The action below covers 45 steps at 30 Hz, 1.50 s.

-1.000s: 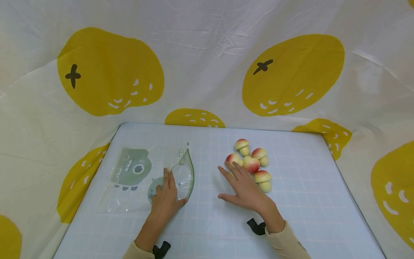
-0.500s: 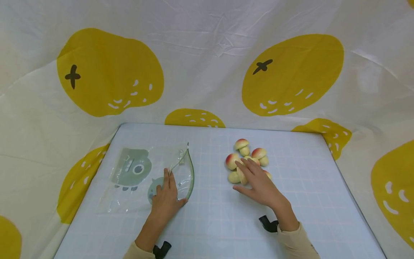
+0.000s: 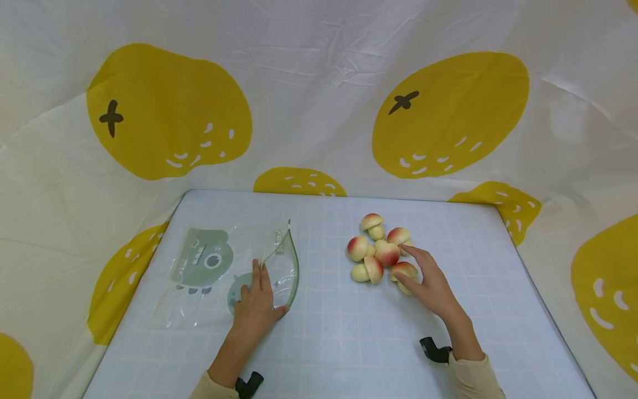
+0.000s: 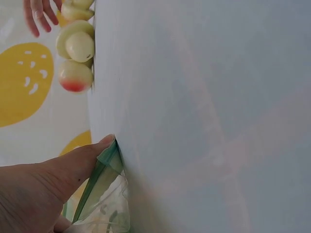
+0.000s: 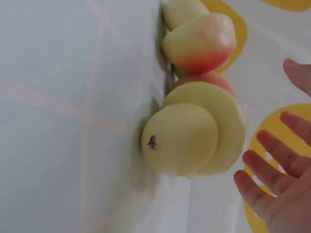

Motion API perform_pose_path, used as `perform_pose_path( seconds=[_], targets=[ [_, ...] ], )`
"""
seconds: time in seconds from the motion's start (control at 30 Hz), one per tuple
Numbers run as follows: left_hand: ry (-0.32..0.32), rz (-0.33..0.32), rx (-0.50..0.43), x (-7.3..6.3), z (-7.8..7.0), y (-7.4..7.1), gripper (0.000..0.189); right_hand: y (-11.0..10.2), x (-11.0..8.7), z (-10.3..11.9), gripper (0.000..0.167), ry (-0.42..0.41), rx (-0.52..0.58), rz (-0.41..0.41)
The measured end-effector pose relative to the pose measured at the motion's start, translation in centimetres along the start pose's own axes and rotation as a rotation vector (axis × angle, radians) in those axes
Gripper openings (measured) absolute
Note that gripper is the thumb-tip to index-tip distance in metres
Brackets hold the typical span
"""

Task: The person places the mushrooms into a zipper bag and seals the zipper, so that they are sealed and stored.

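Observation:
My left hand (image 3: 255,305) lies on a clear zip bag (image 3: 166,302) printed with green monsters. Its fingers are straight near the bag's mouth, where a green strip bows apart. In the left wrist view the thumb (image 4: 80,162) is at the corner of that green strip. My right hand (image 3: 433,285) is over the front right one of several cream toy mushrooms with red-tinged caps, its thumb and fingers spread. The right wrist view shows this mushroom (image 5: 180,138) stem-on, with the fingers (image 5: 272,150) apart from it and nothing in them.
The other mushrooms, such as the rear one (image 3: 372,223) and the left one (image 3: 359,248), lie in a close cluster on the pale checked table (image 3: 319,354). A white curtain (image 3: 309,111) with yellow fruit prints hangs behind and beside the table.
My right hand has moved rightward across the mushrooms, from the left of the cluster to its front right one, and turned sideways. The left hand and the bag have stayed put.

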<state>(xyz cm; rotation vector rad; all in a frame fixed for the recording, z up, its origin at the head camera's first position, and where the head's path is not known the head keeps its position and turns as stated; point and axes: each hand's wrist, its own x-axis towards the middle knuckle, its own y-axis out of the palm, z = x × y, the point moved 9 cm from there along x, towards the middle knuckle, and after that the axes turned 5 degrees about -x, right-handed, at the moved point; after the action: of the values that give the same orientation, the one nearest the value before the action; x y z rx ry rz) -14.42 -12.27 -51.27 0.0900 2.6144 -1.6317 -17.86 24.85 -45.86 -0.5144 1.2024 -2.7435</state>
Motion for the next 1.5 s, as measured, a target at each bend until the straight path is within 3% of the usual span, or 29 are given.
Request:
perform_pose_path(
  seconds=[0.23, 0.4, 0.63, 0.9, 1.5],
  targets=[
    [-0.005, 0.0, 0.002, 0.0, 0.2, 0.0, 0.119, -0.2, -0.5, -2.5, 0.062, 0.1, 0.121, -0.009],
    [-0.002, -0.004, 0.0, 0.0, 0.1, 0.0, 0.12, 0.9, -1.0, -4.4, 0.064, 0.236, 0.232, 0.07],
    [-0.002, -0.012, -0.017, 0.0, 0.0, 0.1, 0.119, 1.7, -1.8, -5.9, 0.068, 0.345, 0.241, 0.167],
    [-0.004, -0.022, -0.023, -0.1, -0.1, -0.1, 0.116, 2.1, -2.1, -6.4, 0.066, 0.393, 0.227, 0.209],
    [-0.012, -0.002, -0.022, -0.3, -0.3, -0.2, 0.114, 1.6, -2.4, -7.0, 0.065, 0.428, 0.256, 0.133]
  ],
)
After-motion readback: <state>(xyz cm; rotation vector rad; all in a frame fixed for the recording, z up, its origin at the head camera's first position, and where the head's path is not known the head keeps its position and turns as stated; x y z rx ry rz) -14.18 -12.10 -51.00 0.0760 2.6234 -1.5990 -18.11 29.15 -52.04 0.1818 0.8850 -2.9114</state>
